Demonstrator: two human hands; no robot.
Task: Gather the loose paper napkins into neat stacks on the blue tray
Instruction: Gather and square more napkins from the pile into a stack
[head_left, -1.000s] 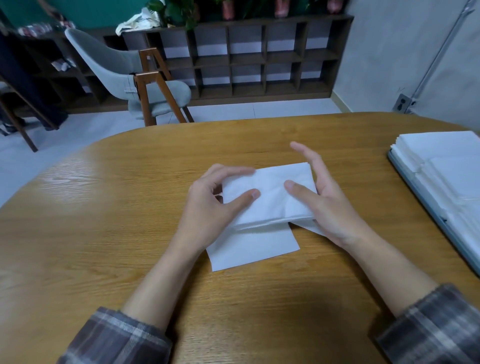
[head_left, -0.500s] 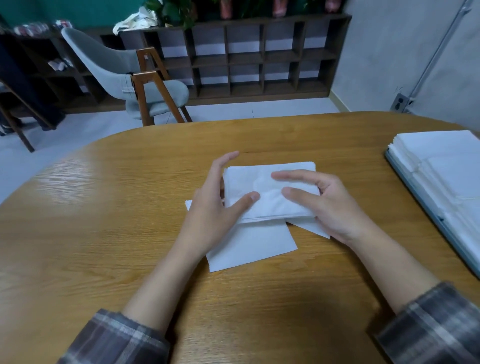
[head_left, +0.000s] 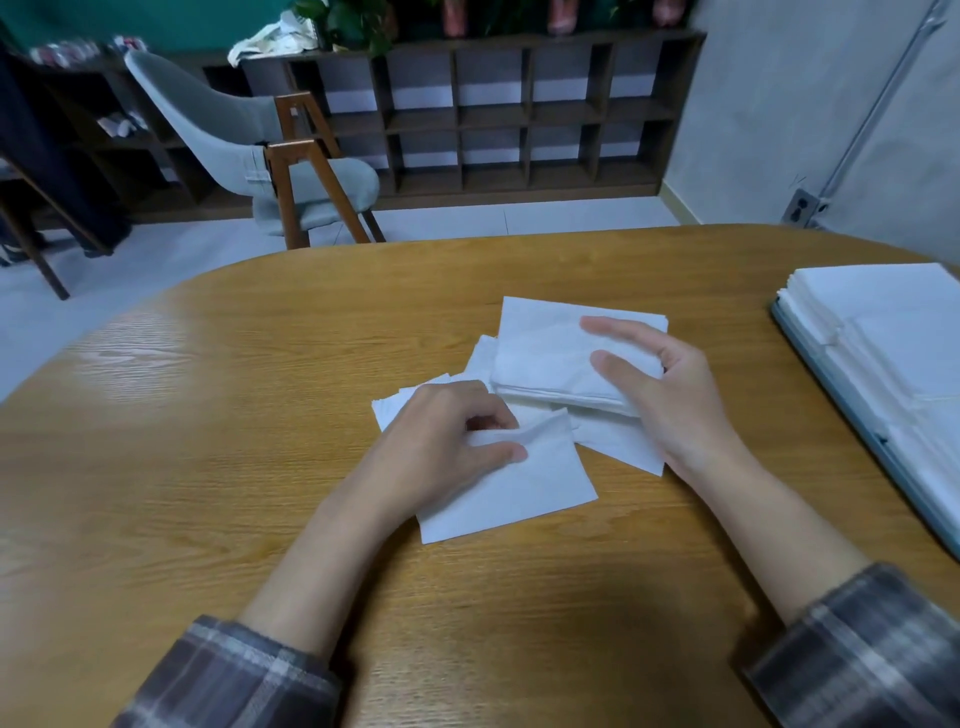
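Since a second ago the left hand (head_left: 447, 441) has left the gathered stack and dropped toward the near edge of the table (head_left: 208, 467), where its thumb and curled fingers now pinch the raised far edge of a loose napkin (head_left: 519, 488). Over that second the right hand (head_left: 670, 395) has shifted the small stack of napkins (head_left: 545, 353) a little toward the table's right edge. That hand is half open, its thumb and forefinger stretched over the top of the stack and the other fingers curled along its right side; whether it grips the stack or only rests on it cannot be told. The stack lies near the middle of the table, overlapping two or three more loose sheets: one peeks out at its left side, and another (head_left: 618, 441) sticks out beneath the right palm. The napkin under the left hand lies flat on the wood apart from the pinched, lifted edge, its near corners pointing at the near edge of the table. At the table's right edge sits the blue tray (head_left: 852, 415), only its left rim in view, already carrying several flat white piles of napkins (head_left: 883, 332) side by side. Plaid sleeves cover both forearms at the bottom of the view.
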